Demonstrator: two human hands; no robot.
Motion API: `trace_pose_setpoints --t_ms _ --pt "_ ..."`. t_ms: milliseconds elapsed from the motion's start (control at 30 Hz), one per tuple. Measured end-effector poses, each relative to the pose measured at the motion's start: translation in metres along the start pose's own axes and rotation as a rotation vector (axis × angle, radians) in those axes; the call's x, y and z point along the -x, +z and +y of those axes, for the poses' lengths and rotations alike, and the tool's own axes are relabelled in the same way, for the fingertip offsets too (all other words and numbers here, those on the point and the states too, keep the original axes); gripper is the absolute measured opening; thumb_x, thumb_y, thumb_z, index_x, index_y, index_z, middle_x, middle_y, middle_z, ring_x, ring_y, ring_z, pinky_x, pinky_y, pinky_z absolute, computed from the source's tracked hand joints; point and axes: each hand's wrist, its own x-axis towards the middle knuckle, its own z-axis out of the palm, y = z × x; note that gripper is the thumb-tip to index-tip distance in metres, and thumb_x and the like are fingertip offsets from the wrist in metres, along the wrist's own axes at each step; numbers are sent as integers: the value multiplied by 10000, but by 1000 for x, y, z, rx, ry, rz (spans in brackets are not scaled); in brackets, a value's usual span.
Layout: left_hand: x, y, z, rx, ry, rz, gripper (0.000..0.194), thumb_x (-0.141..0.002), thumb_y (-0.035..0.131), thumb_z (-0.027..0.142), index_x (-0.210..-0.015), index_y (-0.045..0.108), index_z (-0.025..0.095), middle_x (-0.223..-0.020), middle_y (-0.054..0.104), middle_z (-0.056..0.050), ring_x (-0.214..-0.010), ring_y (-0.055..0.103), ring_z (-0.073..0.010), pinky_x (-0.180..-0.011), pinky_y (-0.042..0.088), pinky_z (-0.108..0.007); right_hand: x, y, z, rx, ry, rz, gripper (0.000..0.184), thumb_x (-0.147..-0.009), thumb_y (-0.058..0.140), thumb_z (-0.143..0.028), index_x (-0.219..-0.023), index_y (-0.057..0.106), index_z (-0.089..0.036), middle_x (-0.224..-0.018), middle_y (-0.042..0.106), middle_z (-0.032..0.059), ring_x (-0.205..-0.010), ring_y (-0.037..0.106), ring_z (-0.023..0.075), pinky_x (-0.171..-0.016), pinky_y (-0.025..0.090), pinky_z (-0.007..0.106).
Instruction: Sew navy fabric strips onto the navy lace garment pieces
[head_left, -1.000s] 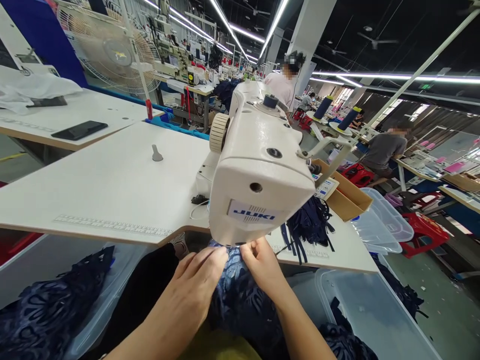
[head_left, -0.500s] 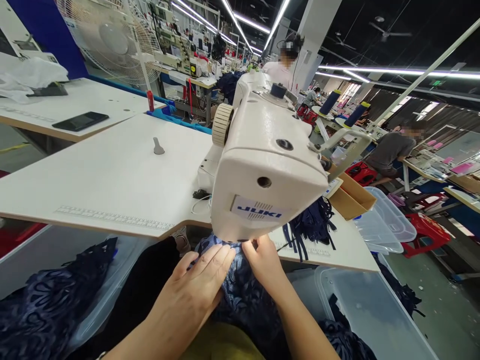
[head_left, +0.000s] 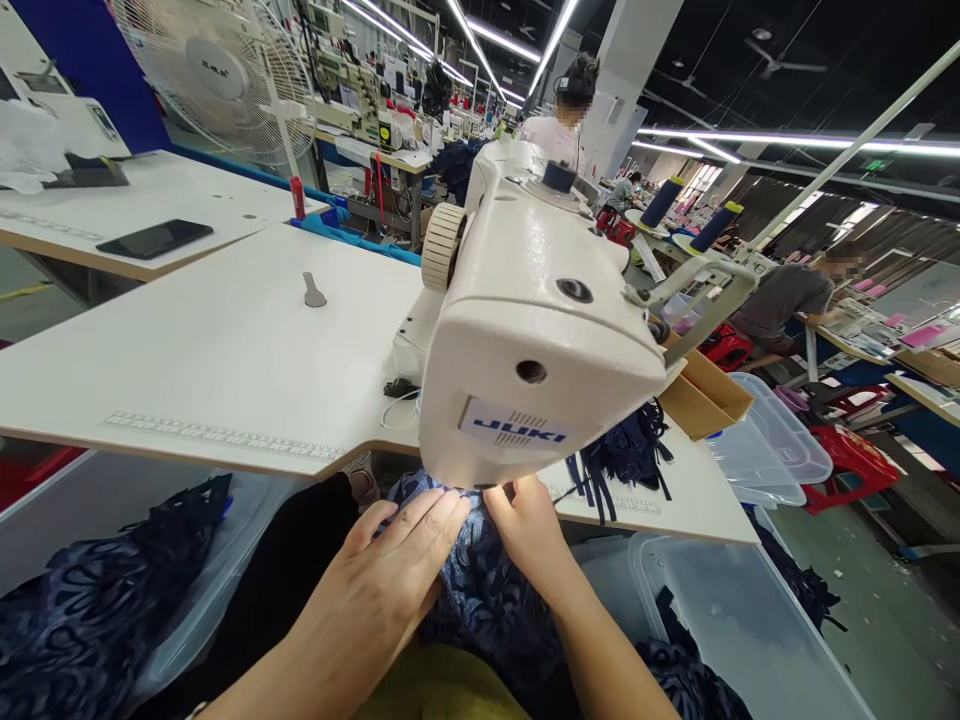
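Note:
A white JUKI sewing machine [head_left: 525, 330] stands in front of me on a white table [head_left: 225, 350]. Dark blue lace fabric [head_left: 487, 600] runs from my lap up under the machine's head. My left hand [head_left: 390, 570] lies flat on the fabric, fingers stretched toward the needle area. My right hand [head_left: 529, 525] pinches the fabric's edge just under the head, where the needle is hidden.
Clear plastic bins [head_left: 750, 640] sit right of me, another bin with blue lace [head_left: 97, 610] at lower left. Dark blue straps [head_left: 622, 455] hang by a cardboard box [head_left: 701, 395]. A phone [head_left: 154, 238] and a fan [head_left: 217, 75] are at the left. Other workers sit beyond.
My hands and the fabric have crept slightly forward under the machine head; the camera view has shifted a little.

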Motion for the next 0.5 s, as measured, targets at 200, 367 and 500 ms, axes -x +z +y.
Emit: trace_pose_setpoints --t_ms 200,367,500 --pt "-2 -2 0 21 -11 9 369 -913 413 158 -1231 565 268 -1228 650 23 -1119 567 -127 -1024 259 -293 1 -1 1 10 -8 -6 72 -861 453 -212 -843 522 -207 -703 588 -11 -700 556 174 -630 373 254" --pt "1 -3 0 48 -36 -7 396 -918 404 159 -1262 552 286 -1242 641 19 -1157 550 -137 -1066 236 -305 -1 -1 -2 24 -20 3 78 -849 462 -192 -806 524 -209 -700 591 -5 -707 561 176 -645 386 256" --pt "8 5 -6 75 -55 1 397 -943 364 249 -1296 520 343 -1258 631 33 -1157 553 -193 -1071 250 -379 -2 1 -5 -26 -71 8 67 -844 480 -202 -828 545 -208 -706 584 -16 -693 562 161 -649 393 248"
